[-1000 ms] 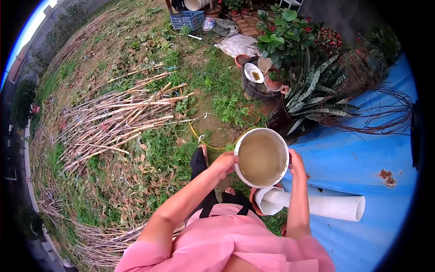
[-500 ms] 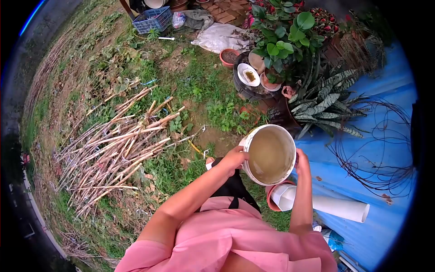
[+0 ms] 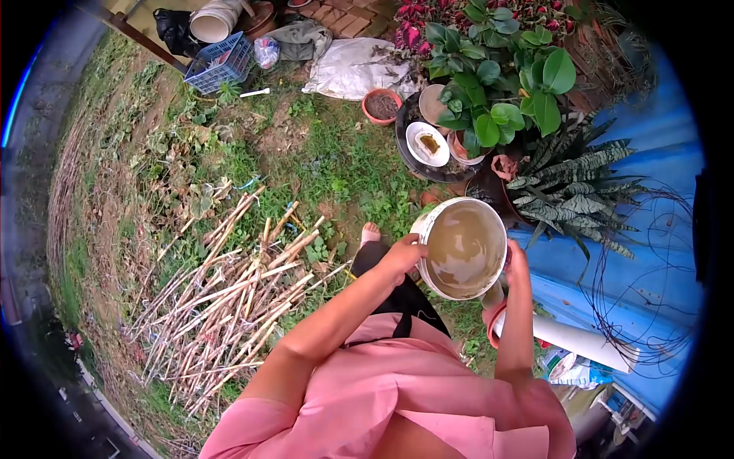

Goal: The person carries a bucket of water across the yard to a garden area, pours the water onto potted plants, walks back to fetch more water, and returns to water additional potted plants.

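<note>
A white bucket (image 3: 421, 223) with murky brownish water (image 3: 462, 251) inside is held in front of my body, its open top facing me. My left hand (image 3: 404, 258) grips the bucket's left side near the rim. On the opposite side, my right hand (image 3: 516, 262) is closed round the edge, its fingers partly hidden behind the bucket. Just beyond the bucket is a snake plant (image 3: 573, 191). A white dish (image 3: 427, 144) with a little brown liquid rests on a dark round stand (image 3: 410, 157).
Bamboo sticks (image 3: 229, 298) lie heaped on the left. At the back are a blue crate (image 3: 222, 67), a white sack (image 3: 355, 69) and a terracotta pot (image 3: 381, 106). A leafy plant (image 3: 489, 84), blue sheeting (image 3: 650, 298), tangled wire and a white pipe (image 3: 585, 341) are on the right.
The view has shifted, and a foot now shows more clearly ahead. The bucket, still in both hands, sits slightly farther right in view, and the water's surface shows more ripples and reflections.
</note>
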A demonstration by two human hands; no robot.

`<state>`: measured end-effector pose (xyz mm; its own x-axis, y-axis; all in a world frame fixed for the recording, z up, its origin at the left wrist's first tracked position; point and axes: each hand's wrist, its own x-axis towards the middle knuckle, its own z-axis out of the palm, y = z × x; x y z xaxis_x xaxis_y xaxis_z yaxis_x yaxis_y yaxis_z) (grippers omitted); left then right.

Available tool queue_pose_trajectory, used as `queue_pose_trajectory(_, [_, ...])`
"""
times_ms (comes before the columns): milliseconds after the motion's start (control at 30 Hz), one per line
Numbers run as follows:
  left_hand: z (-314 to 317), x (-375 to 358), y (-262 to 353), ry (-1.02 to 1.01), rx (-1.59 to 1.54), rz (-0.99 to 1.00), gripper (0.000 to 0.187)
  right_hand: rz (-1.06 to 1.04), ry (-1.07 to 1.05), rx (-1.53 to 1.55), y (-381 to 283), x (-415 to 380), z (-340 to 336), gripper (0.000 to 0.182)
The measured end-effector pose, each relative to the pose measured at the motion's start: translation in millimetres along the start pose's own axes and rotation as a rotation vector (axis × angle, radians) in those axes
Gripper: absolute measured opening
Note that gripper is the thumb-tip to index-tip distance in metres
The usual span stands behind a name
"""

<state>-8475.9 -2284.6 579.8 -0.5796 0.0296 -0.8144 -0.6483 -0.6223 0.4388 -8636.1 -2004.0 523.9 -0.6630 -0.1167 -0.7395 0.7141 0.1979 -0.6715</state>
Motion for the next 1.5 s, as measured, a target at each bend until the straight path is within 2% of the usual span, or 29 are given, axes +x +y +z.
queue_pose_trajectory(67, [-12,10,40,0.021,0.123,-0.061,0.060,0.011,0.108,0.057,-18,12,33,0.027])
queue_pose_trajectory(200, [-41,54,72,0.029,0.138,-0.071,0.060,0.010,0.139,0.088,-24,48,52,0.025])
queue_pose_trajectory(333, [-60,68,124,-0.002,0.240,-0.073,0.061,0.003,0.143,0.145,-35,71,87,0.025])
queue_pose_trajectory(467, [-84,95,165,-0.037,0.159,-0.085,0.061,0.061,0.153,0.207,-43,88,126,0.026])
queue_pose_trajectory(667, [-120,154,231,-0.106,0.269,-0.090,0.060,0.067,0.288,0.358,-20,126,175,0.026])
queue_pose_trajectory(833, [-137,189,277,-0.087,0.409,-0.127,0.053,0.097,0.279,0.477,-13,154,212,0.028])
queue_pose_trajectory(1000, [-140,242,297,-0.107,0.452,-0.158,0.053,0.156,0.339,0.511,-6,193,223,0.030])
queue_pose_trajectory(1033, [-148,270,279,-0.108,0.535,-0.152,0.052,0.174,0.343,0.519,-9,202,224,0.030])
queue_pose_trajectory(1100, [-147,288,284,-0.122,0.614,-0.127,0.050,0.202,0.317,0.496,-6,218,221,0.031])
queue_pose_trajectory(1133, [-144,295,287,-0.136,0.654,-0.118,0.049,0.221,0.373,0.462,-7,225,221,0.031])
queue_pose_trajectory(1167, [-135,293,299,-0.092,0.648,-0.121,0.043,0.227,0.365,0.430,3,236,212,0.031])
queue_pose_trajectory(1267, [-142,345,282,-0.112,0.816,-0.122,0.037,0.294,0.363,0.373,29,270,184,0.034])
queue_pose_trajectory(1300, [-142,355,278,-0.135,0.759,-0.110,0.033,0.326,0.367,0.364,38,280,177,0.034])
queue_pose_trajectory(1500, [-128,393,282,-0.092,0.910,-0.080,0.032,0.368,0.404,0.428,36,297,169,0.034])
